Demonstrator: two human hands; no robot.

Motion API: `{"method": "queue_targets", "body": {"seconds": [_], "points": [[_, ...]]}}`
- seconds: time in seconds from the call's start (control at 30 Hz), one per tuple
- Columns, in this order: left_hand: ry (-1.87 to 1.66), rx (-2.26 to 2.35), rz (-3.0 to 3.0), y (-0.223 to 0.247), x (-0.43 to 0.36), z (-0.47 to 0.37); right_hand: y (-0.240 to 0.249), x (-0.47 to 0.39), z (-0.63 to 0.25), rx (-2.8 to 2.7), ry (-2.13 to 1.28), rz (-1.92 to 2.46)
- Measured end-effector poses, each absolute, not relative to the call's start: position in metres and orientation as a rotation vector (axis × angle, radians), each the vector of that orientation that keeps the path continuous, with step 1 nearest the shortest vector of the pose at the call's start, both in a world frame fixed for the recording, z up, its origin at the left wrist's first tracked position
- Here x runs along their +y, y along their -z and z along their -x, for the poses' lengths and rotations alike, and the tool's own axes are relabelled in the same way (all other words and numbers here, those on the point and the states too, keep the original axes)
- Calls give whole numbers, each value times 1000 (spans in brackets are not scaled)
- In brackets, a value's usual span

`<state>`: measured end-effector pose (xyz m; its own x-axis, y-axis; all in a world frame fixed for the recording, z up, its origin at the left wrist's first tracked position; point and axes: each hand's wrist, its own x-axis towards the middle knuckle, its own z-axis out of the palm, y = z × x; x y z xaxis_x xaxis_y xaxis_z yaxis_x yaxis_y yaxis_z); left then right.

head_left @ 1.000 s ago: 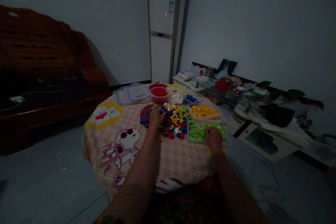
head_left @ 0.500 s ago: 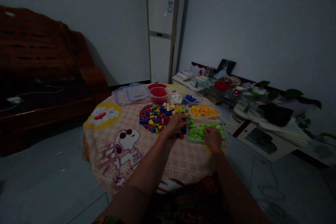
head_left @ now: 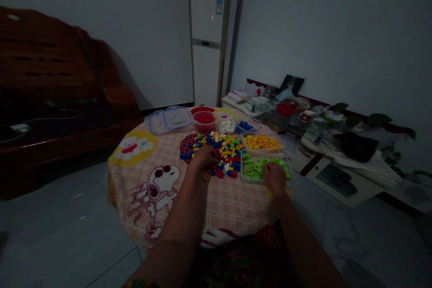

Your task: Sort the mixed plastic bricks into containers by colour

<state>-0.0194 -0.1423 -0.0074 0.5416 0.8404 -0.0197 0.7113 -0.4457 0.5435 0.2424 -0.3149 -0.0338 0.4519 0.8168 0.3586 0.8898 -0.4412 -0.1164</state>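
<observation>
My left hand (head_left: 205, 156) is over the left part of a mixed pile of toy building bricks (head_left: 231, 146). Its fingers are curled down into the bricks; whatever they grip is hidden. At the near edge of the green bricks (head_left: 255, 168), my right hand (head_left: 275, 177) rests over a clear plastic container (head_left: 249, 181) that holds them. Its fingers are bent closed, and I cannot make out what is in them. Behind lies a container of yellow bricks (head_left: 261, 142), then blue bricks (head_left: 245, 126) and white bricks (head_left: 226, 127) in containers of their own.
Clear lids with blue rims (head_left: 177, 118) lie at the table's back left, beside a reddish round tub (head_left: 204, 119). A patterned cloth (head_left: 222, 207) covers the round table. To the right stands a cluttered low cabinet (head_left: 337, 180); a wooden bench (head_left: 50, 81) is at left.
My left hand has moved left, from beside the green bricks' container to the left part of the mixed pile. My right hand has stayed over the green bricks.
</observation>
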Motion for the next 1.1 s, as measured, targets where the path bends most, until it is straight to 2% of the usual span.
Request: {"method": "queue_targets", "body": {"seconds": [0.2, 0.43, 0.57, 0.63, 0.93, 1.1], "points": [[-399, 1273, -2293, 3, -147, 15, 34, -315, -243, -1471, 352, 2433], [-886, 1588, -1908, 8, -132, 33, 36, -315, -244, -1463, 333, 2423], [-997, 1570, -1905, 9, -133, 32, 37, -314, -245, -1462, 354, 2408], [-957, 1521, -1940, 8, -135, 30, 37, -315, -245, -1459, 357, 2408], [-344, 1145, -2221, 4, -148, 20, 32, -316, -242, -1459, 341, 2406], [-248, 1100, -2294, 3, -157, 14, 32, -316, -240, -1454, 352, 2421]]}}
